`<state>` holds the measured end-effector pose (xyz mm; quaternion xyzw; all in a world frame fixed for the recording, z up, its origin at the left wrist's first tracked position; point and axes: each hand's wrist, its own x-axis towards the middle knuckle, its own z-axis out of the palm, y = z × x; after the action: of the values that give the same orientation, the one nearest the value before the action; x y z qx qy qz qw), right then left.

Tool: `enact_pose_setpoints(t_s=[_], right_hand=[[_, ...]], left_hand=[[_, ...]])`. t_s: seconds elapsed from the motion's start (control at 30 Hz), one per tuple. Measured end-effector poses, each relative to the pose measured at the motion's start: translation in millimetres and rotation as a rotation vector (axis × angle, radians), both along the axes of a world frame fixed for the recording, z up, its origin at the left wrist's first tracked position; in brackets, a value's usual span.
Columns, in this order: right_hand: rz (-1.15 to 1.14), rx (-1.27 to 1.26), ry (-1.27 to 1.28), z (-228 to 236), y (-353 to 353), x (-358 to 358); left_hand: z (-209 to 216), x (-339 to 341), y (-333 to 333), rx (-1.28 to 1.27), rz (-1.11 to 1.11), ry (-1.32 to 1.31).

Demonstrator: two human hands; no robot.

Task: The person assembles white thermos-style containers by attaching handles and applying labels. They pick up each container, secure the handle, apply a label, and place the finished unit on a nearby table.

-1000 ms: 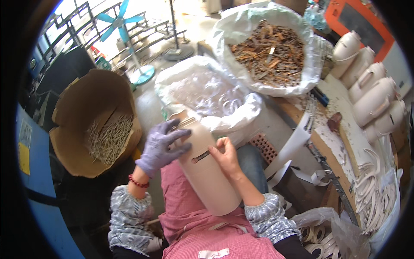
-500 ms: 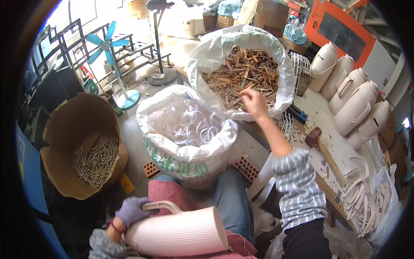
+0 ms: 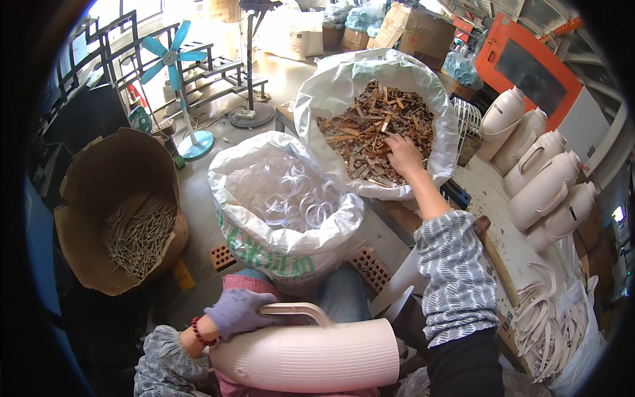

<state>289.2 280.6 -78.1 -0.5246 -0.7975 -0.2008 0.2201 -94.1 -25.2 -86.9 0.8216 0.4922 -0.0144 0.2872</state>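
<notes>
Below the left grip (image 3: 239,313), clasping its handle (image 3: 303,308), lies the flask (image 3: 311,356); how the right grip (image 3: 405,157) stands, I cannot tell.

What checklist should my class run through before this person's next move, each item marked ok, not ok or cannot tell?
1. Left grip holding the pink flask: ok, near one end of the handle.
2. Flask upright: not ok, lying on its side.
3. Right grip at the brown strips: ok, inside their sack.
4. Strip pinched in right grip: cannot tell.
5. Mallet clear of both grips: ok, on the bench.
</notes>
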Motion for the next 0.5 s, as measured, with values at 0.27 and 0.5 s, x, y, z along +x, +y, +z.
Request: enact_pose_setpoints(t_s=[0.27, 0.5], right_hand=[[-0.016, -0.276, -0.093, 32, 7, 0], [0.33, -0.658, 0.507, 26, -113, -82]], left_hand=[[4, 13, 5, -0.057, -0.008, 0.098], [1, 22, -4, -0.208, 0.08, -0.108]])
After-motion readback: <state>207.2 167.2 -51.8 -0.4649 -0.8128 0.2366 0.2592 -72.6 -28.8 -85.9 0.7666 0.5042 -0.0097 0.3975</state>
